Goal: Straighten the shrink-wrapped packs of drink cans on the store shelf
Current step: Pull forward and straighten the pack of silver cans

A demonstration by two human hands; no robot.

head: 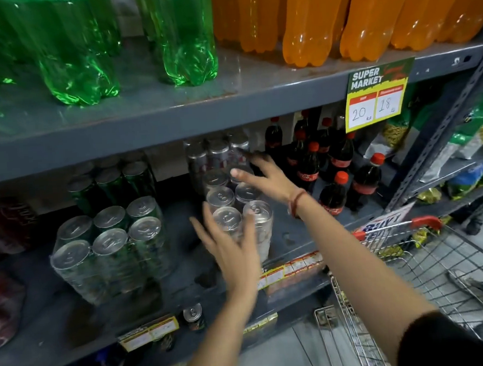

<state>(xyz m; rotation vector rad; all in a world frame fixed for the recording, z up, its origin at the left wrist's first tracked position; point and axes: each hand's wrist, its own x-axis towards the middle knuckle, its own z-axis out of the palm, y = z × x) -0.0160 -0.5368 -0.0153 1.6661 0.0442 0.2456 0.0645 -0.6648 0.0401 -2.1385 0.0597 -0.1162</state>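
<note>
A shrink-wrapped pack of silver cans (240, 204) stands on the grey middle shelf (295, 236), running front to back. My left hand (230, 246) is spread against the pack's front left cans, fingers apart. My right hand (262, 175) hovers with fingers apart over the pack's rear right side, near a stacked pack of silver cans (218, 153) behind. A second pack of green-labelled cans (110, 243) stands to the left, turned at a slight angle. More green cans (114, 183) stand behind it.
Small cola bottles (333, 170) crowd the shelf right of the packs. Green bottles (76, 51) and orange bottles (337, 13) fill the shelf above. A price sign (377, 96) hangs from its edge. A wire shopping cart (426, 270) stands at the right. A single can (193, 316) sits on the lower shelf.
</note>
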